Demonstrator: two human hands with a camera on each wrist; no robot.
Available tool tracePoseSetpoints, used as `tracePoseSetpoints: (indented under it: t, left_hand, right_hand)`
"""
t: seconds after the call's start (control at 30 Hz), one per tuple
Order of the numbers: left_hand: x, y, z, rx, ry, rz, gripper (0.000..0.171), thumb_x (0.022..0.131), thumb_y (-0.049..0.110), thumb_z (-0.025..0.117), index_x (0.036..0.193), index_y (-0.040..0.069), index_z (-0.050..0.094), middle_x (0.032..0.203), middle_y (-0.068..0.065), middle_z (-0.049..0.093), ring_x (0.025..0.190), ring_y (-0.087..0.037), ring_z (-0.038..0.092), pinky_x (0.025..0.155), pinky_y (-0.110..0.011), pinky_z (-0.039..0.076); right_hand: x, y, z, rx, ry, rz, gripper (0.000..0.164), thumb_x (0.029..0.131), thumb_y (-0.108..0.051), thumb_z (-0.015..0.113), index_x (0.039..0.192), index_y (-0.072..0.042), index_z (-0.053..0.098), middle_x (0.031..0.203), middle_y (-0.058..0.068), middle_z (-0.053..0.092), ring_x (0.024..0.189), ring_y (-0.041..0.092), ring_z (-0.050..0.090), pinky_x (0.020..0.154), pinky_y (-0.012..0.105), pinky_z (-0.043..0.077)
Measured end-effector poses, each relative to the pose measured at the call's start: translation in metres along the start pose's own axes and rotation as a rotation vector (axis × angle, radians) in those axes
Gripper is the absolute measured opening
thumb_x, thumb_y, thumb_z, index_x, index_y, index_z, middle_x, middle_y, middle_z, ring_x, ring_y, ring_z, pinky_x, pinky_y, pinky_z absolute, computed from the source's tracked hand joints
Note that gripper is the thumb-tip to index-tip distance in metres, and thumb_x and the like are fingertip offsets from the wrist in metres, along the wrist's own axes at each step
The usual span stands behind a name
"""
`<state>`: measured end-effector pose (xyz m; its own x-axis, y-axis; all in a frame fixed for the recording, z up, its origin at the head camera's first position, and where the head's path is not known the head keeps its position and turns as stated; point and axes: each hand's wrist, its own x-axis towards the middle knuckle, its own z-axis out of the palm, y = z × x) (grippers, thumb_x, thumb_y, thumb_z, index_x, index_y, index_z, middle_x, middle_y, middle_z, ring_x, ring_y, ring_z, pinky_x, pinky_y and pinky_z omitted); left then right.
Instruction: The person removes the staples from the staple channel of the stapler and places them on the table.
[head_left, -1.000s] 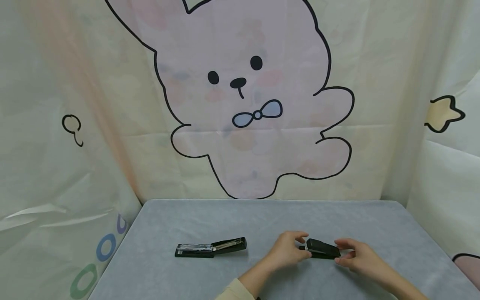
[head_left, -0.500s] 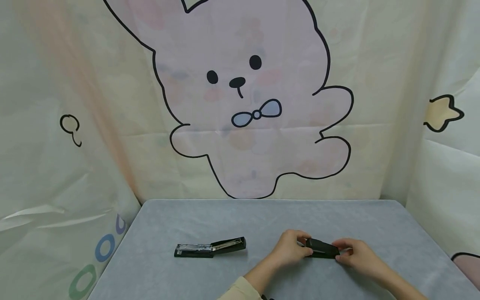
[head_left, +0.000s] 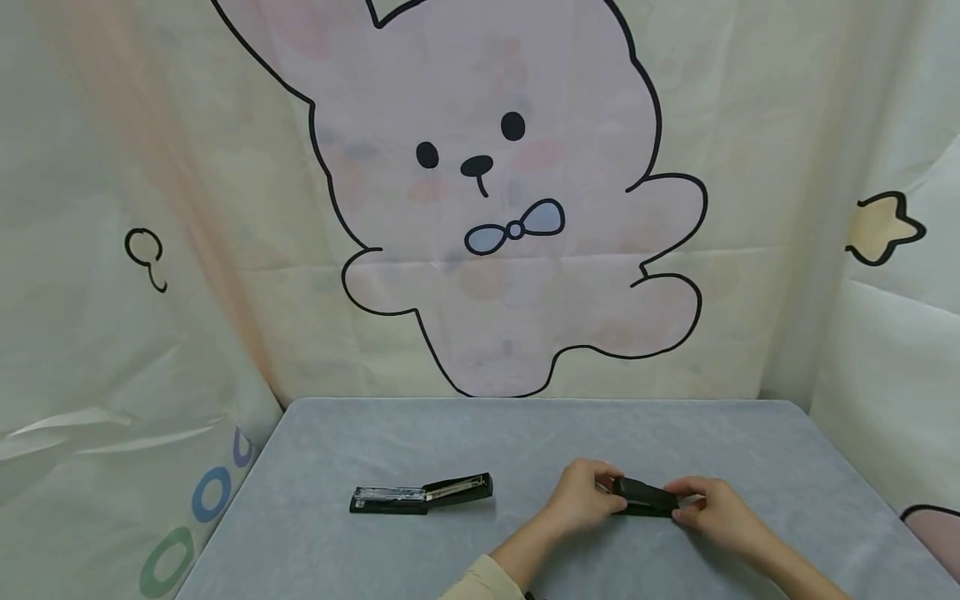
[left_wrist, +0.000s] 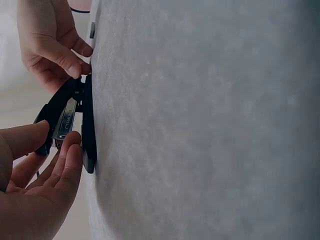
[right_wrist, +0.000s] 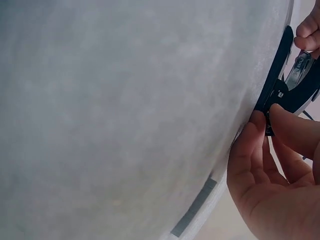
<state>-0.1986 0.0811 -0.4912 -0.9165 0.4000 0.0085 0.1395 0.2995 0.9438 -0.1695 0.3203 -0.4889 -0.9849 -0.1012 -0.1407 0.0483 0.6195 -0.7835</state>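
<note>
A black stapler [head_left: 647, 497] lies on the grey-blue table cover between both hands, its upper arm raised off the base. My left hand [head_left: 581, 494] pinches the front of that arm between thumb and fingers. In the left wrist view, a silver magazine [left_wrist: 67, 120] shows between the arm and the flat base [left_wrist: 88, 130]. At the hinge end, my right hand [head_left: 711, 510] pinches the stapler with thumb and fingertips; the right wrist view has this grip [right_wrist: 265, 117] up close. Farther left lies a second black stapler [head_left: 420, 493], folded wide open with its metal track facing up.
The table cover [head_left: 420, 558] runs back to a cloth backdrop [head_left: 487, 317] printed with a cartoon animal. Pale cloth sides [head_left: 82, 350] flank the table. A short grey strip [right_wrist: 194, 207] shows near the table's edge in the right wrist view.
Over the first half second, my left hand shifted slightly right and its fingers came onto the stapler's front. The right fingers drew together at its rear end. Since then almost nothing has moved.
</note>
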Motion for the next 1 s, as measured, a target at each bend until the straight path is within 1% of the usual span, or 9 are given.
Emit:
tracePoseSetpoints:
  t: [0.1, 0.23, 0.4, 0.47, 0.6, 0.7, 0.87, 1.0]
  left_hand:
    - [-0.002, -0.002, -0.001, -0.028, -0.011, 0.003, 0.028, 0.084, -0.005, 0.082, 0.11, 0.004, 0.079, 0.082, 0.008, 0.069, 0.069, 0.0, 0.062, 0.063, -0.02, 0.051]
    - [-0.006, -0.006, -0.006, -0.074, -0.026, 0.003, 0.029, 0.083, -0.006, 0.081, 0.111, 0.003, 0.078, 0.082, 0.007, 0.069, 0.068, -0.001, 0.063, 0.062, -0.02, 0.051]
    - [-0.012, -0.004, -0.015, -0.104, -0.043, 0.01, 0.031, 0.084, -0.004, 0.081, 0.114, 0.004, 0.078, 0.084, 0.006, 0.07, 0.068, -0.002, 0.063, 0.058, -0.021, 0.051]
    - [-0.014, -0.002, -0.018, -0.109, -0.048, 0.012, 0.031, 0.084, -0.003, 0.081, 0.114, 0.004, 0.078, 0.085, 0.004, 0.072, 0.068, -0.002, 0.064, 0.057, -0.022, 0.051]
    - [-0.019, 0.004, -0.026, -0.104, -0.054, 0.018, 0.031, 0.084, -0.003, 0.081, 0.114, 0.004, 0.078, 0.087, 0.0, 0.073, 0.069, -0.003, 0.064, 0.058, -0.022, 0.05]
    - [-0.023, 0.006, -0.029, -0.101, -0.055, 0.029, 0.03, 0.084, -0.004, 0.081, 0.113, 0.003, 0.078, 0.086, 0.0, 0.073, 0.068, -0.003, 0.063, 0.058, -0.022, 0.05]
    - [-0.03, 0.008, -0.032, -0.096, -0.049, 0.051, 0.029, 0.083, -0.005, 0.081, 0.11, 0.002, 0.078, 0.082, 0.006, 0.07, 0.066, -0.002, 0.062, 0.058, -0.021, 0.049]
    - [-0.038, 0.01, -0.035, -0.103, -0.051, 0.043, 0.028, 0.083, -0.005, 0.081, 0.11, 0.003, 0.078, 0.083, 0.005, 0.071, 0.067, -0.002, 0.063, 0.06, -0.022, 0.05]
  right_hand:
    - [-0.002, -0.001, 0.0, -0.012, 0.005, -0.007, 0.033, 0.086, 0.004, 0.078, 0.117, 0.009, 0.07, 0.108, 0.018, 0.074, 0.082, 0.021, 0.068, 0.066, 0.031, 0.054]
    - [-0.004, -0.003, 0.001, -0.035, 0.004, -0.003, 0.032, 0.085, 0.002, 0.08, 0.116, 0.006, 0.072, 0.106, 0.016, 0.075, 0.081, 0.02, 0.068, 0.065, 0.032, 0.054]
    - [-0.009, -0.007, 0.002, -0.002, -0.026, 0.012, 0.034, 0.087, -0.001, 0.08, 0.119, 0.007, 0.071, 0.11, 0.017, 0.074, 0.083, 0.021, 0.07, 0.067, 0.034, 0.057]
    - [-0.01, -0.01, 0.002, 0.022, -0.034, 0.025, 0.036, 0.087, -0.001, 0.081, 0.12, 0.007, 0.07, 0.111, 0.017, 0.074, 0.084, 0.022, 0.072, 0.068, 0.035, 0.058]
    - [-0.014, -0.016, 0.003, 0.038, -0.05, 0.019, 0.037, 0.088, -0.003, 0.081, 0.121, 0.008, 0.069, 0.112, 0.018, 0.073, 0.085, 0.024, 0.072, 0.069, 0.037, 0.059]
    - [-0.017, -0.02, 0.004, 0.046, -0.059, 0.001, 0.036, 0.088, -0.004, 0.081, 0.121, 0.008, 0.07, 0.112, 0.018, 0.073, 0.085, 0.024, 0.072, 0.07, 0.037, 0.059]
    - [-0.021, -0.025, 0.006, 0.06, -0.079, -0.038, 0.035, 0.088, -0.004, 0.081, 0.119, 0.008, 0.07, 0.109, 0.016, 0.074, 0.085, 0.024, 0.071, 0.069, 0.034, 0.058]
    - [-0.024, -0.026, 0.008, 0.08, -0.107, -0.056, 0.034, 0.088, -0.004, 0.081, 0.119, 0.007, 0.071, 0.108, 0.015, 0.074, 0.084, 0.025, 0.071, 0.068, 0.033, 0.058]
